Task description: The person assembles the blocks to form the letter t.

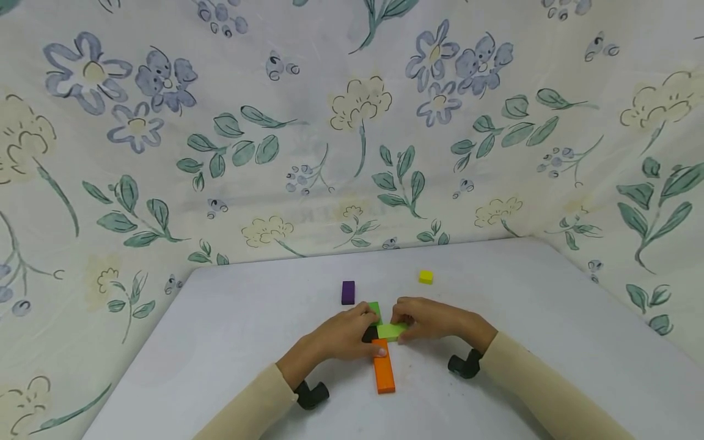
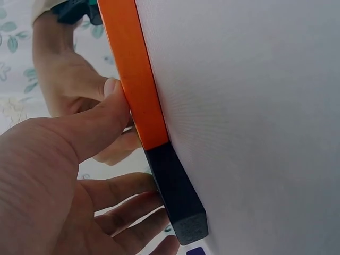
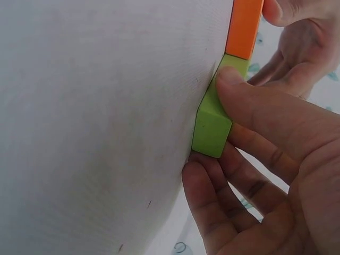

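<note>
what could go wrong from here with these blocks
The right hand pinches the light green block, which meets the orange block, so a slight push might knock the orange one out of line. The left hand has its thumb on the orange block and fingers against the black block, so lifting that hand carelessly could drag either one.

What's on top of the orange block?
The left hand rests its thumb near the far end of the orange block; the surface beneath the thumb is covered.
</note>
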The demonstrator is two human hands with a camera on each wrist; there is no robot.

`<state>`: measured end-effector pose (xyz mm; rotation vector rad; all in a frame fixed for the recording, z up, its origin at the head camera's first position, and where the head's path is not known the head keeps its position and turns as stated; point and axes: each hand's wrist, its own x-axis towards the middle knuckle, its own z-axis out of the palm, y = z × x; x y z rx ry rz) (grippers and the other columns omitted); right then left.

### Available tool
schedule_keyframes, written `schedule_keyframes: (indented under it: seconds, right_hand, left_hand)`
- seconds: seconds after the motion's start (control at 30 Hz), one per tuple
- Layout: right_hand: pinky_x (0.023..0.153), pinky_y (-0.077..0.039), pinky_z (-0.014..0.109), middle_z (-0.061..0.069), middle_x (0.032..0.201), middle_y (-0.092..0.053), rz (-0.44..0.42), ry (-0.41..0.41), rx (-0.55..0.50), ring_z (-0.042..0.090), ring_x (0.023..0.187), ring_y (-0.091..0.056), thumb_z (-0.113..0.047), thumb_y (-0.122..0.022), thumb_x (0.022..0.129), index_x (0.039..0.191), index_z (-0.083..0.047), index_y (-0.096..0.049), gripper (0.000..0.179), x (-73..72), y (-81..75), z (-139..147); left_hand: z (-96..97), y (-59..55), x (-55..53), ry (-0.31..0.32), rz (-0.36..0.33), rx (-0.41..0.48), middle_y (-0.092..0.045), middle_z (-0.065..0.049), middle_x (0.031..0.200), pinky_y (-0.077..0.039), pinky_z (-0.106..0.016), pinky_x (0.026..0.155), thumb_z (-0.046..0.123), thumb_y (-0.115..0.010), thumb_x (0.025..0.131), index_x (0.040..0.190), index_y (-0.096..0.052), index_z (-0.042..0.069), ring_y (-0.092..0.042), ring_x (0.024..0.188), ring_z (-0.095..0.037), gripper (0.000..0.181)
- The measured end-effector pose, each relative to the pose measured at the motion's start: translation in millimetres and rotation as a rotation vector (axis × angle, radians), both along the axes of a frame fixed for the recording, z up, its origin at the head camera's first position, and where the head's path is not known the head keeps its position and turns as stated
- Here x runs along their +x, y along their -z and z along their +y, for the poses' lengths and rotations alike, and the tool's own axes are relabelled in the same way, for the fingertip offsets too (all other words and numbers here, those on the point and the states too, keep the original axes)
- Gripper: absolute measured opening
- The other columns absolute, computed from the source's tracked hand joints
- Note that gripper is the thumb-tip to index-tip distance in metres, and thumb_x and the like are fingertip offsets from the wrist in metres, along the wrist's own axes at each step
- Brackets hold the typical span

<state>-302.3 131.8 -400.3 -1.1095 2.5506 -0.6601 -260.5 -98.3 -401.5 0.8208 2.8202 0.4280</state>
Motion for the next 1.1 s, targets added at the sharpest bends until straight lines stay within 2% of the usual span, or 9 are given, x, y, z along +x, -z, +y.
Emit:
schedule_keyframes:
  seconds: [0.53, 0.77, 0.87, 1.1]
  right_hand:
    - [0.088, -0.051, 0.023, -0.01, 0.098, -0.06, -0.002, -0.011, 0.0, 0.01, 0.092, -0.055, -0.023, -0.079, 0.086, 0.105, -0.02, -0.069, 0.021, -1.7, -4.2, 0]
    - [0.087, -0.052, 0.021, -0.009, 0.101, -0.063, -0.03, -0.044, -0.021, 0.006, 0.092, -0.057, -0.025, -0.08, 0.086, 0.108, -0.018, -0.07, 0.025, -5.7, 0.3, 5]
    - [0.087, -0.052, 0.019, -0.011, 0.105, -0.065, -0.056, -0.05, -0.029, 0.004, 0.092, -0.058, -0.027, -0.079, 0.087, 0.11, -0.02, -0.07, 0.026, -9.4, 3.4, 7]
    - [0.085, -0.052, 0.021, -0.011, 0.104, -0.067, -0.117, -0.015, -0.077, 0.01, 0.093, -0.061, -0.03, -0.074, 0.091, 0.11, -0.021, -0.07, 0.022, -16.8, 4.2, 11]
  left_hand:
    - [-0.5, -4.2, 0.7, -0.017, 0.051, -0.009, -0.056, -0.001, 0.123, -0.053, -0.035, 0.097, 0.054, -0.075, 0.084, 0.131, -0.062, 0.012, -0.056, 0.103, -0.015, 0.064]
    - [-3.4, 4.6, 1.0, -0.044, 0.019, 0.076, -0.056, -0.001, 0.12, -0.054, -0.036, 0.098, 0.046, -0.075, 0.087, 0.13, -0.063, 0.014, -0.057, 0.101, -0.014, 0.056]
    - [-4.6, 7.0, 3.2, -0.043, 0.014, 0.086, -0.055, -0.001, 0.121, -0.053, -0.038, 0.1, 0.043, -0.074, 0.089, 0.131, -0.063, 0.014, -0.057, 0.103, -0.015, 0.052]
    - [-7.9, 10.8, 5.6, -0.014, 0.095, 0.073, -0.056, 0.002, 0.122, -0.052, -0.039, 0.098, 0.047, -0.069, 0.092, 0.125, -0.063, 0.017, -0.056, 0.108, -0.016, 0.045]
